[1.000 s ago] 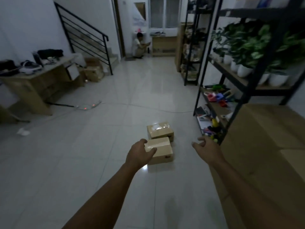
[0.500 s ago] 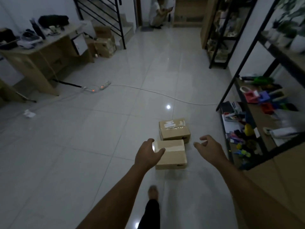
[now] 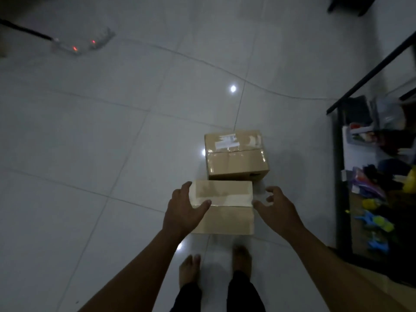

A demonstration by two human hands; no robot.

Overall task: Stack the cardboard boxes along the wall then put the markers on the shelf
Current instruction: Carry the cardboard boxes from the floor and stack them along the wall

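Two cardboard boxes sit on the white tile floor (image 3: 90, 136), one behind the other, nearly touching. The near box (image 3: 222, 206) lies right in front of the person's bare feet (image 3: 213, 264); the far box (image 3: 236, 156) sits just beyond it, shifted a bit to the right, w/ a torn white label and clear tape on top. The left hand (image 3: 183, 212) is on the near box's left end: thumb laid across the top face by the tape seam, fingers (image 3: 182, 190) curled around the upper left corner, palm against the side. Grip is spread wide, not clamped. The right hand (image 3: 275, 207) is at the box's right end, fingers splayed and bent; the thumb tip looks to be at or touching the right edge, the other fingers off the cardboard, hanging over the floor just beside it. So both hands are apart and open, bracketing the box, w/ only the left clearly in contact. The box rests flat on the tiles, not lifted. To the right stands a black metal shelf (image 3: 337, 176), its low tier cluttered w/ colored bits, too dim and blurry to tell which are markers. At upper left a power strip (image 3: 83, 45) w/ two red lights lies on the floor, and a thin white cord (image 3: 225, 69) runs across the tiles behind the boxes.
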